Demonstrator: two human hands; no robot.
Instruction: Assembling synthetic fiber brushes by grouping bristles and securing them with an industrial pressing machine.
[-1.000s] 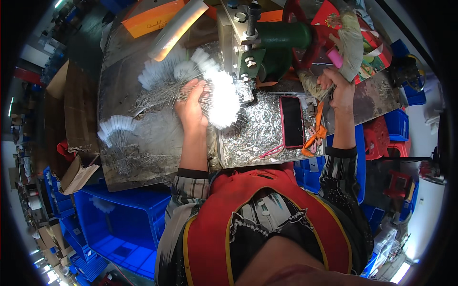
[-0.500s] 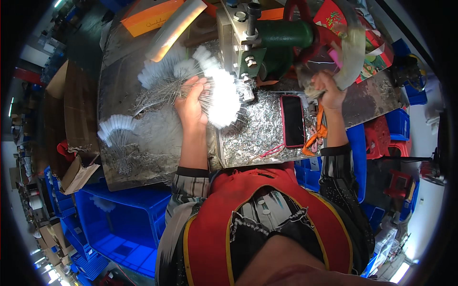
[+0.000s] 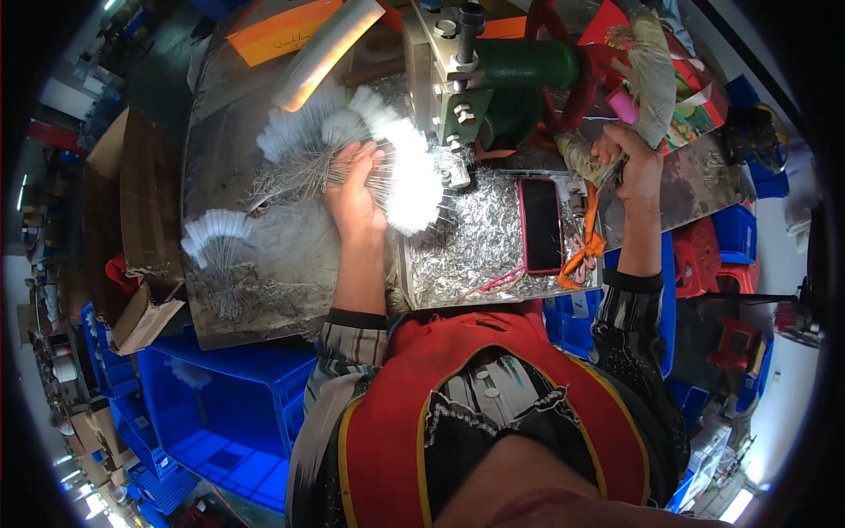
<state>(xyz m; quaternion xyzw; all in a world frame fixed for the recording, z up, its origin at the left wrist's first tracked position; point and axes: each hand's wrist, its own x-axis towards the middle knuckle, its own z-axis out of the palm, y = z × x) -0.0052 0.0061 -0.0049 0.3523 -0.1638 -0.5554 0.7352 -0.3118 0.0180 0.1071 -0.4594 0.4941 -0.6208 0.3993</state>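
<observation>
My left hand [image 3: 356,198] is closed around the thin wire stems of a fanned bunch of white-bristled brushes [image 3: 412,185]. Their bright heads lie beside the metal jaw [image 3: 453,167] of a green hand press [image 3: 528,66]. Glare washes out some bristles, and the stem ends in my palm are hidden. On the other side, my right hand [image 3: 635,163] wraps its fingers around the press's cloth-wrapped lever [image 3: 653,84]. More brushes [image 3: 299,132] lie heaped just beyond my left hand, and a smaller fan of them [image 3: 218,233] rests at the left.
A phone with a red edge [image 3: 540,224] lies on the tray [image 3: 458,264], which is strewn with metal scraps. An orange strip [image 3: 583,255] is tied at its right. A lit lamp [image 3: 327,55] hangs over the table. Blue crates [image 3: 220,370] and a cardboard box [image 3: 150,220] stand left.
My right hand has shifted a little right with the lever, which was blurred by motion and is now sharp. My left hand and the brushes in it have hardly moved.
</observation>
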